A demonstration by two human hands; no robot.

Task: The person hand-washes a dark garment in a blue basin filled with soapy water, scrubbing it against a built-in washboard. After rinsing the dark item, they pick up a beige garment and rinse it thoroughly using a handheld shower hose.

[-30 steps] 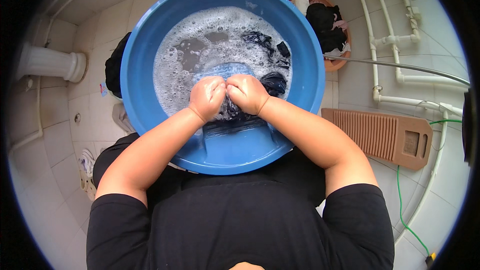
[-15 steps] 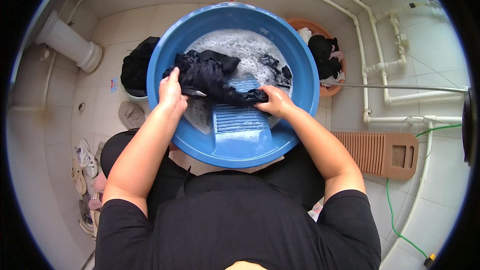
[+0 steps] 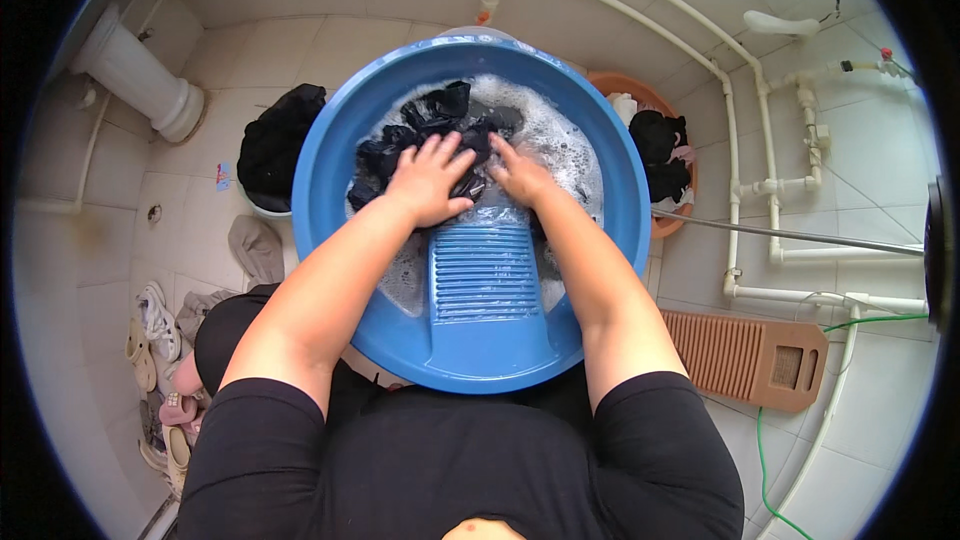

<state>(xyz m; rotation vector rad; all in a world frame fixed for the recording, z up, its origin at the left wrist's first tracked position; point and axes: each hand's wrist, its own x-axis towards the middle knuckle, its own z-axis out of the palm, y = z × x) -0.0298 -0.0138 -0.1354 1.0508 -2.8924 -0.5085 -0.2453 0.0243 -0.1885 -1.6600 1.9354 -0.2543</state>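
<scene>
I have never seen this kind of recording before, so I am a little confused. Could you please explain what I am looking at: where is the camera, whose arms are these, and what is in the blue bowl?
The camera sits on a person's head and looks straight down, so the round, bent picture shows that person's own arms coming in from the bottom edge. There is no machine here, only two bare hands.

The left hand and the right hand both press flat on a wet dark garment. It lies in a big blue basin of soapy water, at the top of a blue ribbed washboard built into the basin.

Around it, on the tiled floor, are a brown washboard, an orange basin with more clothes, a dark pile of laundry and some sandals. White pipes run along the wall.
</scene>
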